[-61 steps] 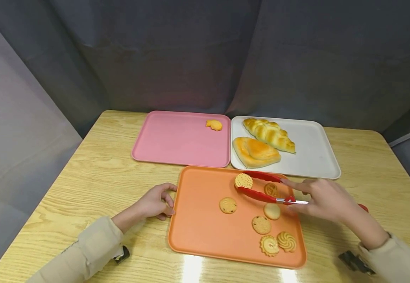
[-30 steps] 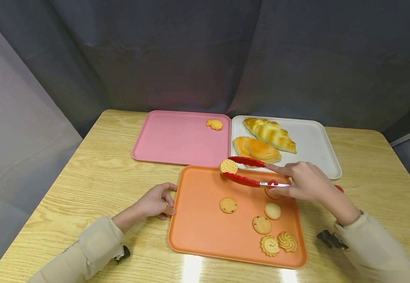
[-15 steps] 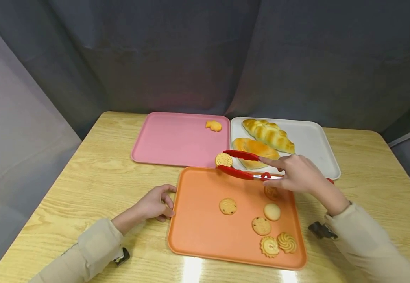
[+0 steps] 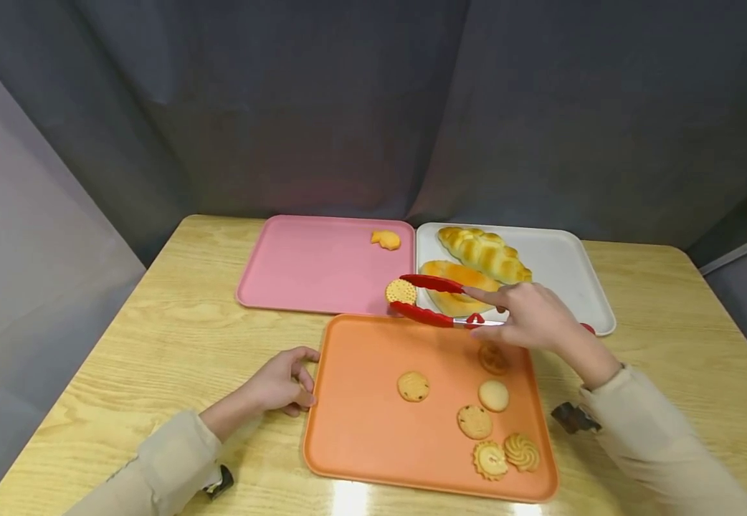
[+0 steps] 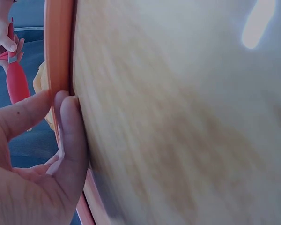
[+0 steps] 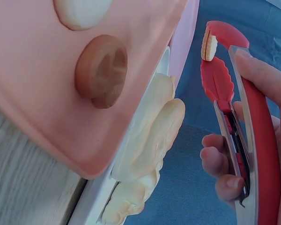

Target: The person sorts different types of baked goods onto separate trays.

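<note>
My right hand (image 4: 535, 314) holds a pair of red-tipped metal tongs (image 4: 434, 315). Between the tongs' tips is a round dotted cracker (image 4: 401, 292), above the inner front corner of the pink tray (image 4: 322, 269); the right wrist view shows this sandwich cracker (image 6: 209, 47) edge-on, raised. With thumb and fingers my left hand (image 4: 281, 382) grips the left rim of the orange tray (image 4: 360, 437). On that tray lie several cookies, among them a chocolate-chip cookie (image 4: 414, 386), a plain round one (image 4: 493, 395), a swirl cookie (image 4: 522, 452) and a pretzel-shaped one (image 4: 492, 357).
A fish-shaped cracker (image 4: 386, 239) lies near the pink tray's back right corner. The white tray (image 4: 560, 272) beside it bears a braided loaf (image 4: 486, 254) and a folded golden bread (image 4: 460, 301), partly behind the tongs. A dark curtain (image 4: 296, 115) hangs behind the wooden table (image 4: 173, 322).
My right hand has carried the tongs and the dotted cracker from over the orange tray leftward and away, to the pink tray's corner. The left hand stays at the orange rim.
</note>
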### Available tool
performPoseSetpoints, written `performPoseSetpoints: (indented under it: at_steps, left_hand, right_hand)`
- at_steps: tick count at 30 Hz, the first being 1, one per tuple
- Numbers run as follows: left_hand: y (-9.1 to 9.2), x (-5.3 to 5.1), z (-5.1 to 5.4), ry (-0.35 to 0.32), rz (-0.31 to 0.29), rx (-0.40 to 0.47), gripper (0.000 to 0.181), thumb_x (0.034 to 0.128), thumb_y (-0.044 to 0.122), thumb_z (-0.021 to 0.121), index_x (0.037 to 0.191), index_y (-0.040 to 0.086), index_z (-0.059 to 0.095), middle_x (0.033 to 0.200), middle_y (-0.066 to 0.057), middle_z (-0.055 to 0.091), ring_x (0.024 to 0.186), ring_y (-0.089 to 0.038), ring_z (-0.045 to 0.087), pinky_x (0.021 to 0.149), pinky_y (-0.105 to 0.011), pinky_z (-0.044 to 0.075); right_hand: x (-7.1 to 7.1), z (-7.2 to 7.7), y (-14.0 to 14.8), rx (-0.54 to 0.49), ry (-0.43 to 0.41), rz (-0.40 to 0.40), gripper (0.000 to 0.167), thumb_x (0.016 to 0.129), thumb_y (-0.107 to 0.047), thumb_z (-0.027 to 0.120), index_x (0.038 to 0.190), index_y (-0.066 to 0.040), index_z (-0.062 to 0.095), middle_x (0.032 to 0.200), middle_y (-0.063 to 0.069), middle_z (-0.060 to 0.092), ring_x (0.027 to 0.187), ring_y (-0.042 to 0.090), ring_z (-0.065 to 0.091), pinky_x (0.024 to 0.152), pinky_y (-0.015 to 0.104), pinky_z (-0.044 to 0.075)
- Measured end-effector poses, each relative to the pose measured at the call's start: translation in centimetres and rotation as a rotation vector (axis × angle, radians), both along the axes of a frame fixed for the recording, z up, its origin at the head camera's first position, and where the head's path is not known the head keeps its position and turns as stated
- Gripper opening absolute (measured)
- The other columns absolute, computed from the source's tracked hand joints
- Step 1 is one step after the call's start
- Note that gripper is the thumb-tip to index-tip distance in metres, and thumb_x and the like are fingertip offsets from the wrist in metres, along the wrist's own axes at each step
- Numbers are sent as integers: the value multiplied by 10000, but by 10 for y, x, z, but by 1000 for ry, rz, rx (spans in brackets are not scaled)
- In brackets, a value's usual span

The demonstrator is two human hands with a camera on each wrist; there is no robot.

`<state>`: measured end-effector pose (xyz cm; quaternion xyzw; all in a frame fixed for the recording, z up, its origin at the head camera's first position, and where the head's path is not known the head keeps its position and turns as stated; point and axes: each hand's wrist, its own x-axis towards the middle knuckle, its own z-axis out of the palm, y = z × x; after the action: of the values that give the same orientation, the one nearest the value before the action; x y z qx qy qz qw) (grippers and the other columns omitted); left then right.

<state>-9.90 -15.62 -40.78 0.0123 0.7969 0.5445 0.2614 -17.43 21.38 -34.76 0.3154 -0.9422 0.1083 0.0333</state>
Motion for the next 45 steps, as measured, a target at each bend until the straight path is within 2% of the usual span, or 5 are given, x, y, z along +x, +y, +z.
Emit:
performPoseSetpoints:
  at_steps: [5, 10, 30, 37, 45]
  left_hand:
    - [0, 1, 0, 6, -2, 0, 597, 703, -122, 642, 1247, -37, 412, 739, -89, 514, 557, -165, 562, 438, -294, 469]
    - [0, 2, 0, 22, -11, -3, 605, 704, -119, 649, 1252, -41, 405, 741, -89, 515, 550, -166, 557, 430, -303, 464]
    - [0, -2, 1, 48, -19, -5, 616, 700, -99, 663, 1255, -40, 404, 744, -84, 523, 557, -163, 566, 430, -324, 473]
    - [0, -3, -1, 43, -14, -1, 602, 695, -104, 657, 1242, -38, 413, 734, -79, 520, 556, -158, 569, 433, -313, 476]
    - [0, -4, -1, 36, -5, -8, 590, 700, -107, 649, 1239, -32, 421, 733, -84, 521, 556, -162, 570, 433, -306, 472]
  right_hand:
    - [-5, 1, -3, -8, -15, -4, 602, 706, -455, 737, 1210, -148, 616, 469, -78, 212, 420, 87, 180, 421, 253, 230]
    - [-13, 5, -6, 13, -10, -2, 618, 692, -454, 747, 1204, -134, 619, 465, -67, 252, 436, 97, 229, 443, 258, 258]
    - [-51, 12, -26, 52, -45, -55, 632, 697, -466, 740, 1224, -148, 598, 455, -29, 353, 461, 151, 307, 475, 281, 282]
    - [-64, 13, -37, 92, -106, -106, 638, 711, -493, 713, 1251, -184, 574, 476, -13, 375, 523, 175, 343, 507, 295, 287]
    - [-78, 12, -52, 130, -205, -154, 670, 734, -507, 685, 1298, -185, 520, 560, 14, 470, 651, 205, 414, 562, 308, 340]
